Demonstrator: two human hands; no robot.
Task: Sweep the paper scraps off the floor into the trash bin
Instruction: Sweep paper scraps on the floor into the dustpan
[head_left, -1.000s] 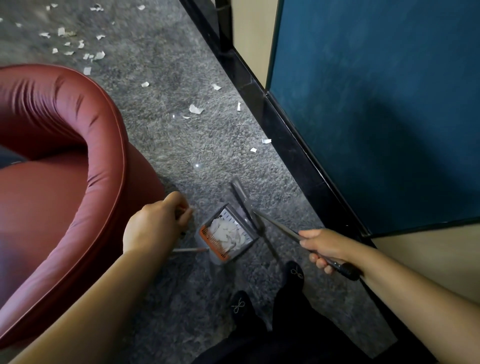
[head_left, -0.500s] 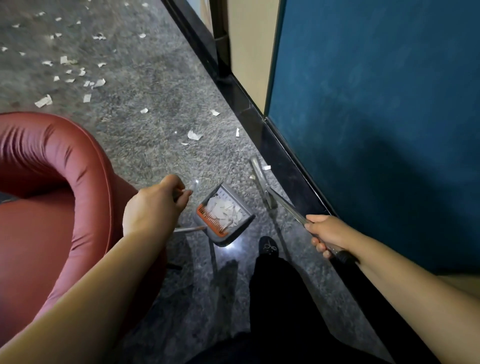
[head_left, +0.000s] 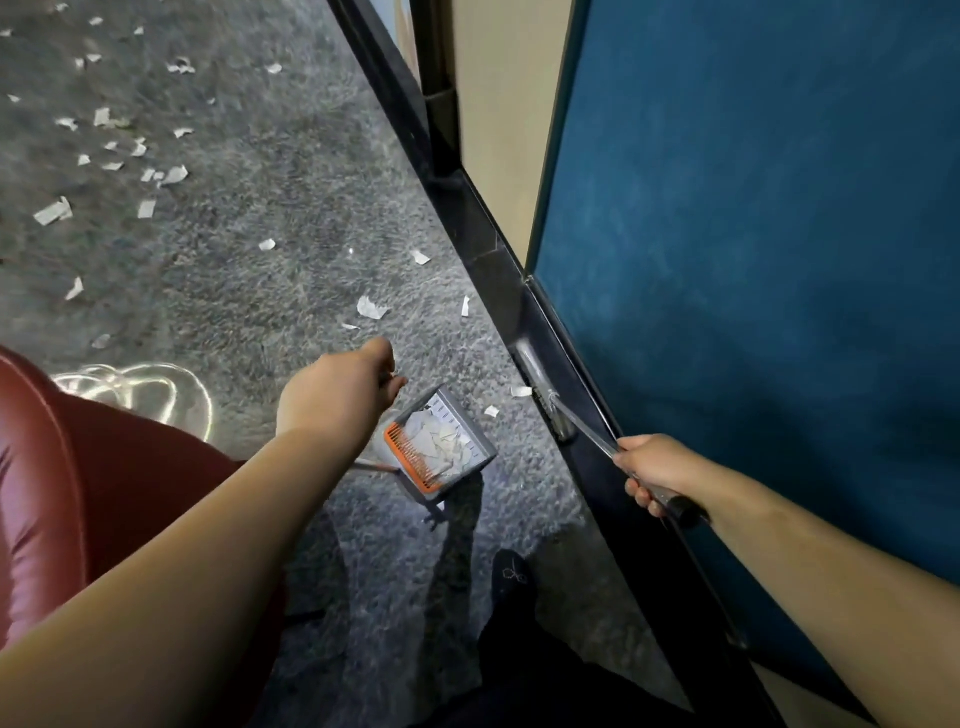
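Grey speckled floor (head_left: 270, 291), paper scraps (head_left: 371, 307) strewn upper left, blue wall (head_left: 753, 260) right. Left hand (head_left: 337, 395) grips the dustpan (head_left: 441, 447) handle; right hand (head_left: 657, 470) grips the broom (head_left: 540, 389), now farther up-frame along the baseboard (head_left: 483, 234).

I've stepped fwd along the baseboard (head_left: 470, 218): more scrap-strewn floor (head_left: 270, 197) shows ahead now, and the red armchair (head_left: 67, 499) has slid back to my lower left w/ only its edge in view. My right hand (head_left: 655, 470) has swung the broom (head_left: 543, 387) out from beside the dustpan (head_left: 441, 447) to the baseboard, its head now just by two paper scraps (head_left: 521, 391). My left hand (head_left: 337, 392) has carried the dustpan fwd too, still gripping its handle, scraps inside.
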